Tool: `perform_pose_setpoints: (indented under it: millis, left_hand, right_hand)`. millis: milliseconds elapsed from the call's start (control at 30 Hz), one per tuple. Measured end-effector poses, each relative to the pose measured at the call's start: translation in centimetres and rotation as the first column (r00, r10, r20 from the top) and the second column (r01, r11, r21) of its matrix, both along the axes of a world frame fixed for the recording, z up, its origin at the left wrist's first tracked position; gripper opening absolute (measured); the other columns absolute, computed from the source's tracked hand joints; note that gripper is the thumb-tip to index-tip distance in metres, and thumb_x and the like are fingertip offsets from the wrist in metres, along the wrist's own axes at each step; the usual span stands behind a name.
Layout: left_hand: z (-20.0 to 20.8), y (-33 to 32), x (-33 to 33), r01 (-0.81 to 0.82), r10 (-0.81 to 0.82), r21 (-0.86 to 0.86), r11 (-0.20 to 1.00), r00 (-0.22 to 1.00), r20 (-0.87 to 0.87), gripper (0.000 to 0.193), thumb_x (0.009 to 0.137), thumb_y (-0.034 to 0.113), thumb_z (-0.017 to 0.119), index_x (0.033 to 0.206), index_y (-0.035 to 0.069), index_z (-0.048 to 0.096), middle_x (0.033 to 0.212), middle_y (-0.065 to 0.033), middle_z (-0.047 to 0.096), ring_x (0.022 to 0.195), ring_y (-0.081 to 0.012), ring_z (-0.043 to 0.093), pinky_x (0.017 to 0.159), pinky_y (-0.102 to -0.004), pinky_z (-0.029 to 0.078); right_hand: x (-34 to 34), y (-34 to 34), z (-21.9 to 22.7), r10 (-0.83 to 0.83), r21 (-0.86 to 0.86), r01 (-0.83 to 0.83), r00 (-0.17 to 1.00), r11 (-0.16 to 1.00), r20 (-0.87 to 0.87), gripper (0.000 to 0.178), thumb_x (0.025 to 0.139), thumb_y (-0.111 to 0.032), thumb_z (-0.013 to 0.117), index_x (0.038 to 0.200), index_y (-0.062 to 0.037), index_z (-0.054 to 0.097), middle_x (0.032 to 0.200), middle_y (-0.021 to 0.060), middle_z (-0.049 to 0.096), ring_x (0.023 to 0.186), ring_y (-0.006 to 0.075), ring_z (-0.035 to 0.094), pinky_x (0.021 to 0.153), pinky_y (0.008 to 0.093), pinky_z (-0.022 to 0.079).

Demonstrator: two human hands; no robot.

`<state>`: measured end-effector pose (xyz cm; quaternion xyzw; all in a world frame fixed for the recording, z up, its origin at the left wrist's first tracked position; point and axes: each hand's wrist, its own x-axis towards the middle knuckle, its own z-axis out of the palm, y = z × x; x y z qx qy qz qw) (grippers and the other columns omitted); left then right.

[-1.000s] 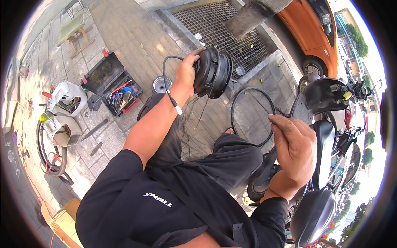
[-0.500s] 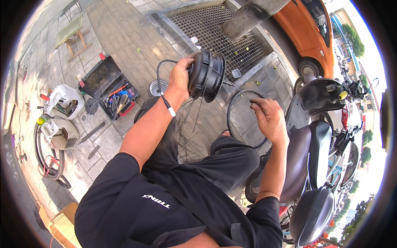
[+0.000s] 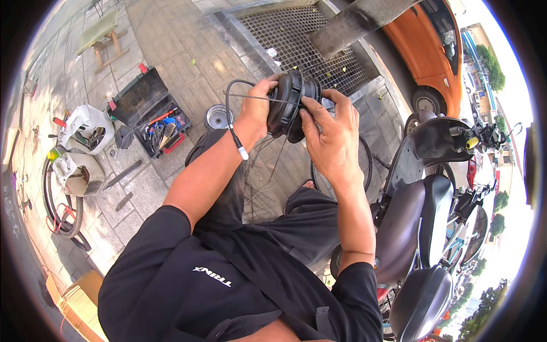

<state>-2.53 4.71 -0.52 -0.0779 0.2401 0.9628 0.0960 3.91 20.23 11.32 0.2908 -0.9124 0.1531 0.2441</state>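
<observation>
My left hand [image 3: 255, 114] is wrapped round the left side of a black wheel hub motor [image 3: 282, 108], held up in front of me. From the hub a black cable [image 3: 229, 108] loops over my left wrist and ends in a white cap [image 3: 243, 153]. My right hand [image 3: 330, 139] is at the hub's right side. Its thumb and fingers pinch a thin metal spoke [image 3: 245, 96] near the hub's edge; the spoke runs across the hub and sticks out past my left hand. Other spokes [image 3: 278, 159] hang below the hub. My fingers hide part of its right face.
Loose spokes [image 3: 253, 196] lie between my legs. A black wheel rim [image 3: 369, 165] is at my right, by a parked scooter [image 3: 399, 228]. To the left are an open toolbox [image 3: 182, 121], a metal bowl [image 3: 217, 117] and cut white containers [image 3: 85, 179]. A grated tree pit [image 3: 285, 34] lies ahead.
My right hand has moved left and up from beside the hub to its right edge. The spoke now lies across the hub, pointing left. My left hand still grips the hub, which has turned slightly.
</observation>
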Motion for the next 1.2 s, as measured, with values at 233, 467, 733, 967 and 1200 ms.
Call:
perform_pose_setpoints:
  millis: [233,467,733,967,1200]
  left_hand:
    - [0.3,-0.4,0.2,-0.01,0.01,-0.006,1.0,1.0,0.005,0.041,0.102,0.019,0.045,0.133,0.005,0.066,0.118,-0.0115,0.073,0.099,-0.0215,0.074,0.091,-0.0362,0.062]
    - [0.3,-0.4,0.5,0.018,-0.017,0.006,1.0,0.997,-0.071,0.035,0.102,0.021,0.049,0.127,0.006,0.069,0.113,-0.0105,0.073,0.097,-0.022,0.072,0.086,-0.0348,0.059]
    - [2.0,-0.7,0.9,-0.054,0.055,-0.025,0.998,0.998,0.008,0.047,0.103,0.021,0.042,0.14,-0.003,0.059,0.12,-0.0178,0.072,0.101,-0.0262,0.076,0.089,-0.0395,0.064]
    - [0.7,-1.1,0.1,0.006,-0.012,0.137,0.991,0.999,0.047,0.044,0.102,0.021,0.04,0.134,0.004,0.064,0.116,-0.0147,0.074,0.095,-0.026,0.076,0.085,-0.0405,0.064]
    - [1.1,-1.3,0.2,0.0,-0.009,0.092,0.996,0.995,0.096,0.043,0.102,0.023,0.04,0.133,0.007,0.064,0.116,-0.0144,0.074,0.094,-0.0267,0.076,0.083,-0.0425,0.065]
  right_hand:
    - [-0.9,-1.6,3.0,0.168,0.307,-0.144,0.984,0.941,-0.053,0.021,0.079,-0.004,0.074,0.101,-0.0026,0.073,0.094,0.008,0.063,0.085,0.0272,0.064,0.076,0.0394,0.053]
    - [-2.3,-4.5,4.0,0.365,0.331,-0.332,0.93,0.883,-0.04,0.017,0.077,-0.008,0.074,0.092,-0.0031,0.067,0.083,0.007,0.059,0.076,0.026,0.064,0.067,0.0392,0.053]
    - [-2.1,-6.0,9.3,0.183,-0.595,-0.184,0.981,0.782,-0.063,0.013,0.094,-0.01,0.073,0.098,0.0011,0.067,0.088,0.013,0.072,0.074,0.0257,0.073,0.067,0.0356,0.059]
    - [-1.3,5.0,2.0,0.185,-0.962,0.268,0.944,0.052,0.272,0.02,0.103,-0.016,0.068,0.108,0.0022,0.061,0.093,0.0168,0.071,0.075,0.0264,0.073,0.066,0.037,0.06]
    - [-0.4,3.5,-3.1,0.251,-0.916,0.388,0.901,-0.106,0.353,0.02,0.103,-0.015,0.067,0.108,0.0023,0.057,0.096,0.0175,0.071,0.079,0.027,0.073,0.068,0.0383,0.06]
